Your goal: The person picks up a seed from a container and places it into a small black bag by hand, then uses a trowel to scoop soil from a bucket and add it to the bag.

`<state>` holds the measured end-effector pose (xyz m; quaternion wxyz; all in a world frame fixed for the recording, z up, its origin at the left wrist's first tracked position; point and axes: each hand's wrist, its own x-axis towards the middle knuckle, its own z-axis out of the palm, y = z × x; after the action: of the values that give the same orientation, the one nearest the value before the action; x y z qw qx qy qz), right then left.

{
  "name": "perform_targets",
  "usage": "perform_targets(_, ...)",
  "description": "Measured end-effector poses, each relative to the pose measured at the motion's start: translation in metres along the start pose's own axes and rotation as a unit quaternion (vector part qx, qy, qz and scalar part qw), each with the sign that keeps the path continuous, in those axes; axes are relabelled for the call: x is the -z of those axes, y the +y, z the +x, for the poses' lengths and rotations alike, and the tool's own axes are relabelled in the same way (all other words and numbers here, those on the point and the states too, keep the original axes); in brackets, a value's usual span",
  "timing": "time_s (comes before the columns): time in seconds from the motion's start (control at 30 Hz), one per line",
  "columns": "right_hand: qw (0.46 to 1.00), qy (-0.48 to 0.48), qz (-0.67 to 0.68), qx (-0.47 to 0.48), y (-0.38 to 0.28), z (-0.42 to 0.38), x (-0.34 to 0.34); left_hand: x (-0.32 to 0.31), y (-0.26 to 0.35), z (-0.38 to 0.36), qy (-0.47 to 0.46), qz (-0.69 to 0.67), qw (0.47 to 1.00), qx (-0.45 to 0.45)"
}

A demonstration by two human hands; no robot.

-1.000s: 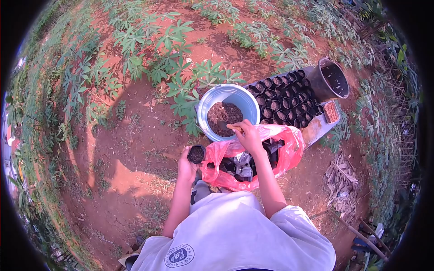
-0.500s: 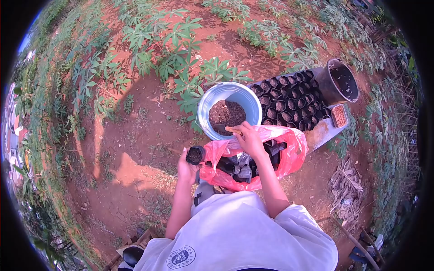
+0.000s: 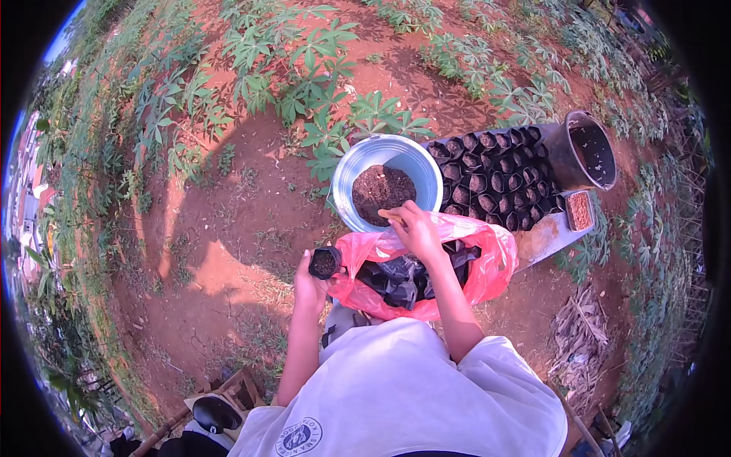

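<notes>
My left hand (image 3: 308, 291) is closed around a small black polybag (image 3: 325, 263), which stands upright with dark soil visible in its mouth. Over the near rim of the light blue bucket (image 3: 342, 177), my right hand (image 3: 418, 231) grips the wooden handle of a trowel (image 3: 391, 216). The trowel's blade is hardly visible against the dark soil (image 3: 383, 190) inside the bucket. Under my right forearm, an open red plastic bag (image 3: 499, 255) lies close to my lap, with crumpled black polybags (image 3: 396, 280) in it.
Rows of soil-filled black polybags (image 3: 496, 181) stand on a board (image 3: 550, 242) to the right. A dark bucket (image 3: 565, 156) and a small tray of reddish-brown grains (image 3: 579, 210) sit at its far end. Leafy plants (image 3: 324, 99) grow ahead, and dry leaves (image 3: 580, 327) lie at right.
The trowel blade, plainly seen against the soil earlier, is now mostly hidden. My left hand with the polybag has shifted only slightly. The whole view has turned a little.
</notes>
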<state>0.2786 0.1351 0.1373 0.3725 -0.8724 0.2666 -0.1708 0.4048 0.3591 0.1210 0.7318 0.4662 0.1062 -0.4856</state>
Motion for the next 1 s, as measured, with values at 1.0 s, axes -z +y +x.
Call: perform_targets(1.0, 0.992, 0.081, 0.031, -0.088, -0.013, -0.017, -0.019, 0.03, 0.034, 0.031, -0.051, 0.046, 0.997, 0.024)
